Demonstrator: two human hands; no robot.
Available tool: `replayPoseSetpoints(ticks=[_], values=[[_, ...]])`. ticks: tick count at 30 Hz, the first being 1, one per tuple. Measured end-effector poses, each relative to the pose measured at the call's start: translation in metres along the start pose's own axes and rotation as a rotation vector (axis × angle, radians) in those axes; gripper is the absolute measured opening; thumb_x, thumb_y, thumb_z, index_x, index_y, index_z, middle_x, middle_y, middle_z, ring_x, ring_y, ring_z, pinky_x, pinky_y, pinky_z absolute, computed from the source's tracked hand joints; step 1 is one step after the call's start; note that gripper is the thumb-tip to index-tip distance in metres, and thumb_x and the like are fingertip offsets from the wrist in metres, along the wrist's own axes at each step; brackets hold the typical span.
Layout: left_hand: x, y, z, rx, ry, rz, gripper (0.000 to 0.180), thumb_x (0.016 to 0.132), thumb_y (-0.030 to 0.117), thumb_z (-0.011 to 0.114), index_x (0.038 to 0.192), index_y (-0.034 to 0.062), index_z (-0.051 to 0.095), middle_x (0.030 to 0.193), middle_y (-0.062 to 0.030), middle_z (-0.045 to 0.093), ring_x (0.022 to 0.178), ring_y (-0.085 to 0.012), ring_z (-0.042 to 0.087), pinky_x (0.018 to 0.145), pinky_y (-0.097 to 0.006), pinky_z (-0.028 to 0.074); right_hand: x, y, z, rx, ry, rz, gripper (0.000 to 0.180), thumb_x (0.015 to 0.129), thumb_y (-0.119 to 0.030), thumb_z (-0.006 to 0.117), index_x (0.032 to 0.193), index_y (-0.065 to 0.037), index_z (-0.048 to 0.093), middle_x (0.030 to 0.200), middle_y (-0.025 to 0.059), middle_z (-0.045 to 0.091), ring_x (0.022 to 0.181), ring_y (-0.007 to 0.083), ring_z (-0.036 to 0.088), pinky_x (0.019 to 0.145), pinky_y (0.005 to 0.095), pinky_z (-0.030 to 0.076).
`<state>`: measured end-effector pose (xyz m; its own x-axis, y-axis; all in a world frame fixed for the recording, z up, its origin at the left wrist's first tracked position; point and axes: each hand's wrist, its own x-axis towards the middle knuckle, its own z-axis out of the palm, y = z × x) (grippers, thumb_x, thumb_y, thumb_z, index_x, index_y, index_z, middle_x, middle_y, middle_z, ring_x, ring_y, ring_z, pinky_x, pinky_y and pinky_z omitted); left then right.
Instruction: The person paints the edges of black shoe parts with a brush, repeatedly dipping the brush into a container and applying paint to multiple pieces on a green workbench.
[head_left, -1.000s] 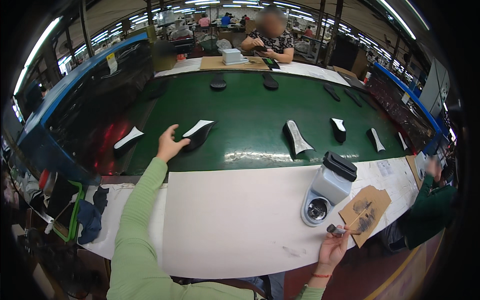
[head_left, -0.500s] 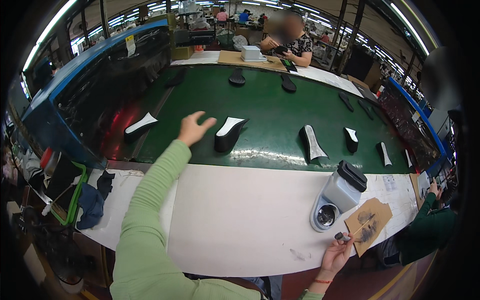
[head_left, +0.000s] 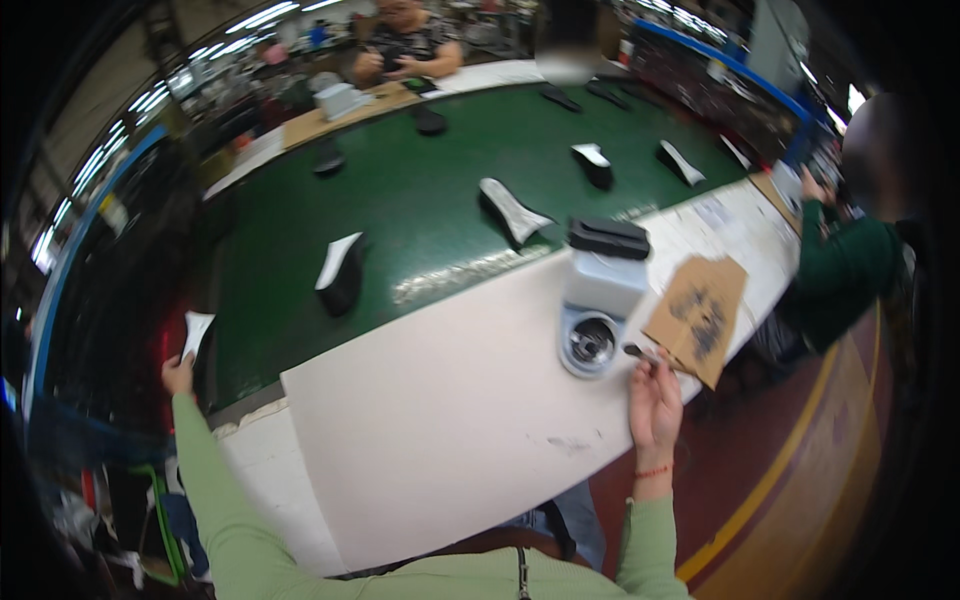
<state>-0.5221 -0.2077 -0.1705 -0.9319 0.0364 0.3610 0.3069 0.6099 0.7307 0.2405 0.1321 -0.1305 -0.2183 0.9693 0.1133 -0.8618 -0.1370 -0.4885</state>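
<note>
At the far left of the green conveyor belt [head_left: 420,165], my left hand [head_left: 177,376] grips the near end of a shoe sole with a white top [head_left: 198,330]. Its dark sides are hard to make out there. My right hand [head_left: 656,405] pinches a small brush [head_left: 640,354] with a dark head. The brush is beside a pale blue-grey glue dispenser [head_left: 605,290], whose round cup [head_left: 591,342] holds something dark. Nearest to my left hand on the belt is another black wedge sole [head_left: 341,275] with a white top.
A stained piece of cardboard [head_left: 697,315] lies right of the dispenser on the white table [head_left: 430,430]. More soles [head_left: 516,213] rest on the belt. One person [head_left: 408,50] works across it; another in a green sleeve [head_left: 845,260] is at the right. A green-rimmed crate [head_left: 160,525] stands lower left.
My left hand has gone left and down to the leftmost sole and closed on it. My right hand keeps the brush near the dispenser. The whole view has turned.
</note>
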Motion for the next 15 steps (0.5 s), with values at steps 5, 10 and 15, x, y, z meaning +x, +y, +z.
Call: replayPoseSetpoints(ticks=[5, 10, 15], values=[[-0.046, 0.091, -0.019, -0.562, -0.455, -0.487, 0.039, 0.070, 0.016, 0.067, 0.102, -0.0023, 0.054, 0.093, -0.0140, 0.061, 0.085, -0.0241, 0.060, 0.076, -0.038, 0.048, -0.001, -0.001, 0.007, -0.004, -0.019, 0.027, 0.021, 0.093, -0.012, 0.043, 0.111, -0.002, 0.047, 0.094, 0.0101, 0.057, 0.080, 0.0159, 0.056, 0.072, 0.0272, 0.047], [-0.129, 0.198, -0.022, -1.157, -0.798, -0.509, 0.027, 0.077, 0.013, 0.058, 0.100, 0.0008, 0.053, 0.096, -0.0122, 0.060, 0.087, -0.0242, 0.060, 0.078, -0.044, 0.050, -0.002, -0.001, 0.018, -0.155, 0.049, 0.035, 0.023, 0.091, -0.011, 0.046, 0.114, -0.004, 0.044, 0.091, 0.0087, 0.057, 0.079, 0.0161, 0.057, 0.071, 0.0286, 0.048], [-0.236, 0.280, -0.021, -1.149, -1.196, -0.188, 0.053, 0.070, 0.006, 0.056, 0.119, -0.0062, 0.038, 0.116, -0.0186, 0.050, 0.104, -0.0317, 0.053, 0.085, -0.045, 0.048, -0.002, -0.005, 0.025, -0.275, 0.110, -0.002, 0.022, 0.090, -0.011, 0.049, 0.110, -0.003, 0.046, 0.091, 0.0079, 0.058, 0.078, 0.0163, 0.058, 0.070, 0.0294, 0.049]])
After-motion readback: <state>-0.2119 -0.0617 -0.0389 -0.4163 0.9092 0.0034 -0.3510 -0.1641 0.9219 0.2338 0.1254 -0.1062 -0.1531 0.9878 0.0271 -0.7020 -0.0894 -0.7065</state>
